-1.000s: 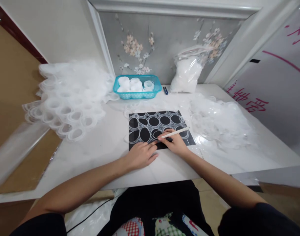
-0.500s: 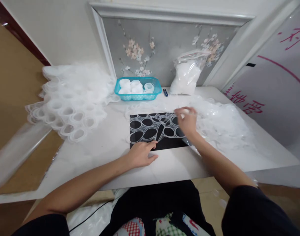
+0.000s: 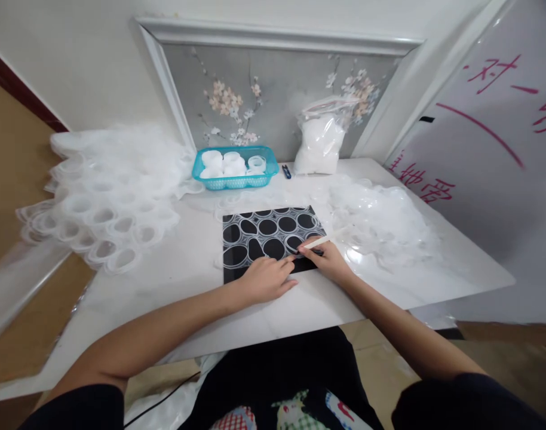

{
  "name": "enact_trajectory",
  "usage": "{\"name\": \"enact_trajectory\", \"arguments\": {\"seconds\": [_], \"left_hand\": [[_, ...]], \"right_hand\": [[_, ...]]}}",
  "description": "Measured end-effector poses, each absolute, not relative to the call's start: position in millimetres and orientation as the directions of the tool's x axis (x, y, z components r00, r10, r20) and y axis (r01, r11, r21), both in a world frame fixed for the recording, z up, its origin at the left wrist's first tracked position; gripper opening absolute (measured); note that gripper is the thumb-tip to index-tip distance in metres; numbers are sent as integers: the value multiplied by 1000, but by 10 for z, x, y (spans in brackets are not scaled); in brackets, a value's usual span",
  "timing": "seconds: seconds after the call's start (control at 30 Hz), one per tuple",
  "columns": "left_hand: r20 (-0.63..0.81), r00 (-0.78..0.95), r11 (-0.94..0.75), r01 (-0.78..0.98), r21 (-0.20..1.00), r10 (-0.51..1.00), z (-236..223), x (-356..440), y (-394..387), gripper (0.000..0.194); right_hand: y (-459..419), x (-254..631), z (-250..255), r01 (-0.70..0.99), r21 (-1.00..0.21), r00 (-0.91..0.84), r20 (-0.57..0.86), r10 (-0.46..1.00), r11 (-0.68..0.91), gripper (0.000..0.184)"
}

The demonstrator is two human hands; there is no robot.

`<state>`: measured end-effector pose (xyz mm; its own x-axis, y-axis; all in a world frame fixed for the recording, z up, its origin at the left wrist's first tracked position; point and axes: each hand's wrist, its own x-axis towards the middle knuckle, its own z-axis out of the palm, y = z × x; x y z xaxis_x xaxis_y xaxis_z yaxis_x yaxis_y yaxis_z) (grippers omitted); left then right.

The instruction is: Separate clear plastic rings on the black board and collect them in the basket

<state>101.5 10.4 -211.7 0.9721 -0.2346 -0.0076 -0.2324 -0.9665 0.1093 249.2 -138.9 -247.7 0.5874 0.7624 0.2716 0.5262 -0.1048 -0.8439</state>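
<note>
While white piles (image 3: pixel 107 185) flank them, left hand (image 3: pixel 266 279) lies flat, right hand (image 3: pixel 329 263) pinching stick (image 3: pixel 316 242).

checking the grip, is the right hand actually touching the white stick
Touching: the head view shows the right hand closed around the white stick, with no gap between them.

Free tabletop (image 3: pixel 192 236) centre-left, heaps (image 3: pixel 105 185) flanking, basket (image 3: pixel 233 183) behind

Head camera: on the person's head, facing forward and down.
Counter (image 3: pixel 311 304): close, seen obliquely from above.
Left hand (image 3: pixel 267 279), right hand (image 3: pixel 330 263): near view's middle.
Wall (image 3: pixel 98 71): farther, behind the counter.
</note>
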Motion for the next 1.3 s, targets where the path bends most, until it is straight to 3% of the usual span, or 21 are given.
{"name": "enact_trajectory", "arguments": {"seconds": [0.27,0.43,0.53,0.63,0.7,0.77,0.9,1.07,1.17,1.3], "left_hand": [[-36,983,-973,-173,153,-181,-2154,1085,53,33],[-106,991,-956,-46,288,-79,-2108,1120,50,40],[-136,991,-928,30,370,-22,-2079,1135,60,41],[-153,988,-920,73,384,14,-2052,1145,72,40],[-157,988,-920,71,385,11,-2027,1158,72,41],[-164,986,-925,60,376,-2,-1999,1180,63,40],[-100,994,-936,-1,353,-38,-1980,1225,75,33],[219,975,-968,-95,232,-43,-2096,1190,325,27],[169,985,-979,-13,204,22,-2147,1117,526,27],[20,1000,-967,-10,253,-5,-2083,928,684,32]], "right_hand": [[-1412,2513,-2488,646,-751,547,330,769,-137,17],[-1480,2402,-2618,881,-436,396,464,792,-185,20],[-1438,2524,-2567,942,-275,308,470,827,-194,24],[-1367,2881,-2363,866,-332,499,560,661,-373,23],[-1366,3116,-2213,738,-489,665,642,381,-465,28],[-1419,3231,-2131,670,-606,736,620,273,-430,32],[-1597,3082,-2219,625,-711,758,456,466,-323,33],[-1696,2814,-2401,558,-798,771,397,497,-228,30],[-1648,2758,-2457,678,-715,608,415,677,-171,24],[-1598,2744,-2464,853,-501,382,408,830,-146,24]]}}
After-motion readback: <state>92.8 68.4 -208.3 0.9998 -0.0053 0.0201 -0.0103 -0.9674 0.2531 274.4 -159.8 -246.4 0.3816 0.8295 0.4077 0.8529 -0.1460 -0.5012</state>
